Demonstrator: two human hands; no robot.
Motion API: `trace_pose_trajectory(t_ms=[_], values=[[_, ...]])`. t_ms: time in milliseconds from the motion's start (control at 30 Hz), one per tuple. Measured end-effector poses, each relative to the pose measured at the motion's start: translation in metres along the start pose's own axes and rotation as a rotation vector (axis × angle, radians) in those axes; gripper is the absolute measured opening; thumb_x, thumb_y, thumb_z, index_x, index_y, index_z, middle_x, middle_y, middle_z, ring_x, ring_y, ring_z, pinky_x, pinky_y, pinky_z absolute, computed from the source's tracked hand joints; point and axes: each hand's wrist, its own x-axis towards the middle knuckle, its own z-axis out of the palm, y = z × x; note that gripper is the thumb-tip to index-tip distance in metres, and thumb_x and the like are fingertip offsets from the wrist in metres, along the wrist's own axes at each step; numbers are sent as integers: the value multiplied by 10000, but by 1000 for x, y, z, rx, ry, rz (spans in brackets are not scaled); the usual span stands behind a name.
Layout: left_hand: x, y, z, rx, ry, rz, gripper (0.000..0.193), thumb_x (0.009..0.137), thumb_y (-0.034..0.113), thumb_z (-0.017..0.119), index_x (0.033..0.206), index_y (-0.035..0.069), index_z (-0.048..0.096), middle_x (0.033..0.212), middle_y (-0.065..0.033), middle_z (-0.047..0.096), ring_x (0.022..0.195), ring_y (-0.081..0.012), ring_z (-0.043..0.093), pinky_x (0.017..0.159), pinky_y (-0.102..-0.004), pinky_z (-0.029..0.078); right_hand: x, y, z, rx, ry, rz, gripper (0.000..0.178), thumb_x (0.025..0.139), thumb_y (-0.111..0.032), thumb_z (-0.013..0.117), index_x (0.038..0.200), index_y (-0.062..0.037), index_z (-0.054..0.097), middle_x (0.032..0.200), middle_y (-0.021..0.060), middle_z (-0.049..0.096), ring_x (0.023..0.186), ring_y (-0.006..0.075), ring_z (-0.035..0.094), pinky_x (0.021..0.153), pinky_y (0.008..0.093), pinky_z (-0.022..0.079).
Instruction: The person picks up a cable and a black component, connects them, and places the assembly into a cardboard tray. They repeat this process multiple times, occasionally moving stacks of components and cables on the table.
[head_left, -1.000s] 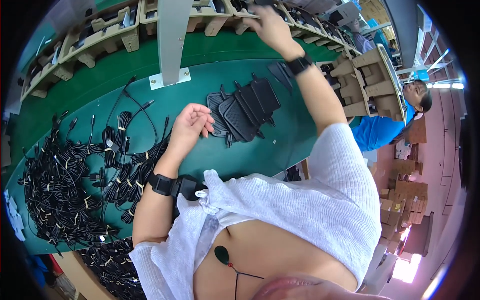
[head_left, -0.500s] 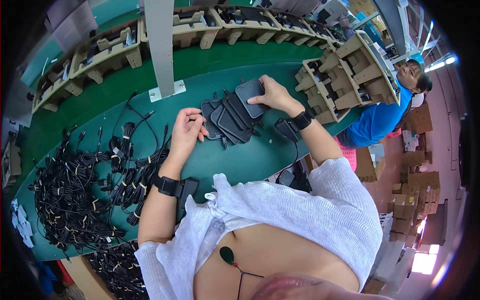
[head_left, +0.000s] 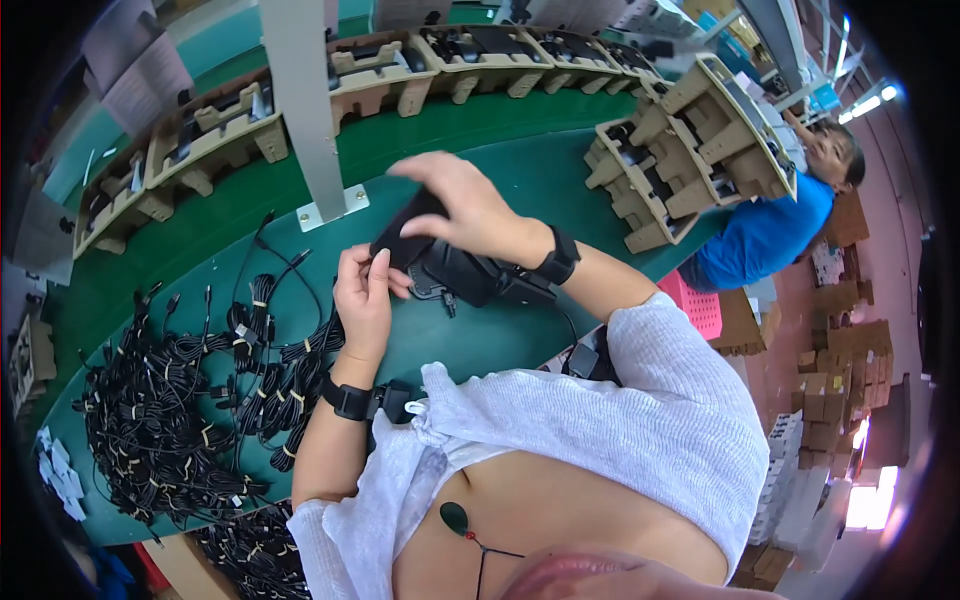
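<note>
A flat black panel with rounded corners (head_left: pixel 403 224) is tilted up above the green table, between my hands. My left hand (head_left: pixel 362 295) pinches its lower left edge, thumb on the near side. Over the same panel arches my right hand (head_left: pixel 468 205), fingers spread and smeared by motion, its thumb lying across or just in front of the panel. Under and beside my right wrist lies a pile of similar black panels (head_left: pixel 462 275), partly hidden by the hand. Both wrists carry black strapped devices.
Bundled black cables (head_left: pixel 160 420) cover the table's left side. A grey post (head_left: pixel 305 110) stands on the table ahead. Filled cardboard trays (head_left: pixel 375 90) line the back shelf; stacked moulded trays (head_left: pixel 650 180) stand at right. A person in blue (head_left: pixel 770 235) is beyond them, near a pink crate (head_left: pixel 695 305).
My right hand has moved left from the pile, and a panel is now raised between both hands. My left hand has shifted slightly down and left and closed on it.
</note>
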Motion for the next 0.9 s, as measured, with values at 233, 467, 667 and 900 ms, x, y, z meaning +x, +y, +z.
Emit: trace_pose_trajectory(t_ms=[233, 467, 667, 900], values=[[5, -5, 11, -185, 50, -86, 257, 968, 127, 465, 1166, -11, 378, 953, -135, 596, 714, -164, 632, 613, -244, 531, 10, 50, 17, 765, -31, 522, 198, 896, -116, 598, 1068, -22, 573, 940, -3, 582, 840, 53, 516, 752, 213, 439], [6, -23, 1, -19, -47, -184, 219, 979, 152, 446, 1126, -10, 453, 1013, -126, 583, 741, -143, 618, 617, -238, 509, 132, 166, -8, 320, 571, 304, 271, 885, -187, 571, 1096, -20, 599, 969, 130, 627, 933, 268, 573, 813, 347, 467], [4, -21, 4, -41, -50, -224, 215, 971, 151, 469, 1105, -16, 470, 968, -111, 590, 727, -141, 612, 628, -240, 510, 182, 235, 23, -167, 236, 356, 333, 884, -267, 545, 1068, 5, 600, 1059, 239, 605, 1015, 403, 552, 867, 413, 437], [0, -18, 1, 4, 10, -244, 198, 962, 155, 486, 1073, -9, 501, 892, -87, 608, 691, -119, 609, 612, -240, 502, 162, 233, 87, -611, 48, 75, 291, 882, -294, 525, 1081, -116, 641, 963, 156, 626, 924, 381, 575, 807, 489, 478]])
